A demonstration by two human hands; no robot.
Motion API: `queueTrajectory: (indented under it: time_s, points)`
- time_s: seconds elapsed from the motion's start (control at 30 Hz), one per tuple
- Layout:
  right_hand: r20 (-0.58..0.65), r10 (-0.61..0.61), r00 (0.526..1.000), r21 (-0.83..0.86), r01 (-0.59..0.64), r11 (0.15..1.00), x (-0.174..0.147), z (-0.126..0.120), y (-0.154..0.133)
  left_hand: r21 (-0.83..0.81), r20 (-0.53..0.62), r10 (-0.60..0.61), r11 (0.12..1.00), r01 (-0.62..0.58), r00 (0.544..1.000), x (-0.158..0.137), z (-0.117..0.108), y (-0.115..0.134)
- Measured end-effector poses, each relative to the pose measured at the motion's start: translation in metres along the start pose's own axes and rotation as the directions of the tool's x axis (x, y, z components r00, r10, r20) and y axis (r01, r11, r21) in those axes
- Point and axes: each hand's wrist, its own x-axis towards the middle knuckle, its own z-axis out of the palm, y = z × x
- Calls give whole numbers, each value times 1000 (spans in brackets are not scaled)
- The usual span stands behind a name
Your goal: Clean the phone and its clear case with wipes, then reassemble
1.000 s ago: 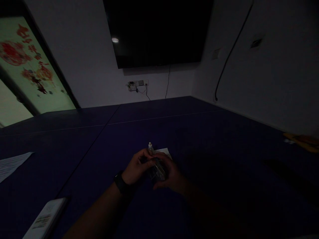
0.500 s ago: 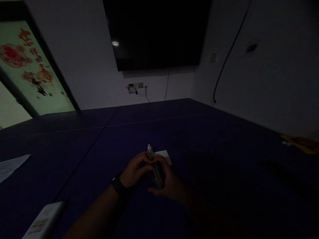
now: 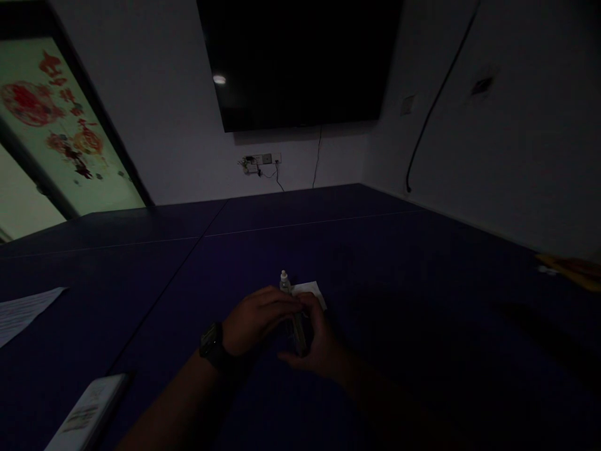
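Observation:
In the dim light, my right hand (image 3: 323, 347) curves around a small dark block-like object (image 3: 299, 335) with a paler, shiny edge. Its thumb is at the near end and its fingers at the far end. My left hand (image 3: 260, 316), with a dark watch on the wrist, lies palm down over the far end, its bent fingers against the right fingertips. Its thumb is hidden. The object's exact kind is too dark to make out. Just beyond the hands stands a small clear bottle (image 3: 285, 284) with a white tip, beside a white sheet (image 3: 310, 288).
The dark blue table (image 3: 225, 263) spreads around the hands. A white flat box (image 3: 87, 410) lies at the near left, with a printed paper (image 3: 28, 310) behind it. A yellow-orange item (image 3: 570, 269) lies at the far right. A black screen (image 3: 300, 56) hangs on the wall.
My left hand has turned more palm down, its fingers reaching further across the object's far end instead of pinching there. My right hand keeps its hold. The view has shifted slightly.

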Motion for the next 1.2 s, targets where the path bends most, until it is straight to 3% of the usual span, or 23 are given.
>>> queueTrajectory:
  time_s: [0.13, 0.33, 0.5, 0.7, 0.93, 1.03, 1.1, 1.2]
  points:
    - [32, 2, 999, 4, -2, 1000, -2, -1, -1, 97, -5, 11, 995, -11, 1000, -1, 0, 4]
    - [-4, 11, 1000, -20, -12, 1000, -8, 0, 0, 125, -90, 155, 982, -143, 984, 1, 5, 2]
    - [-50, -29, 998, -34, 28, 999, -5, 3, 1, 183, -42, 164, 971, -154, 986, 3, 6, -3]
    - [-8, -19, 1000, -23, 19, 1000, -1, 2, -2, 50, 12, 115, 992, -116, 993, 4, 6, -5]
    - [101, -36, 994, 24, 34, 999, 1, -3, 2, -264, 29, 18, 965, -9, 999, 5, 14, -1]
    - [89, -58, 994, -10, 59, 998, 1, -3, 4, -400, -59, -133, 911, 98, 989, 4, 30, 7]
    - [70, -79, 994, -21, 80, 997, 0, -2, 4, -422, -206, -265, 893, 159, 942, 4, 44, 11]
    - [64, -112, 992, -34, 115, 993, -1, 0, 3, -462, -261, -329, 868, 181, 907, 6, 61, 14]
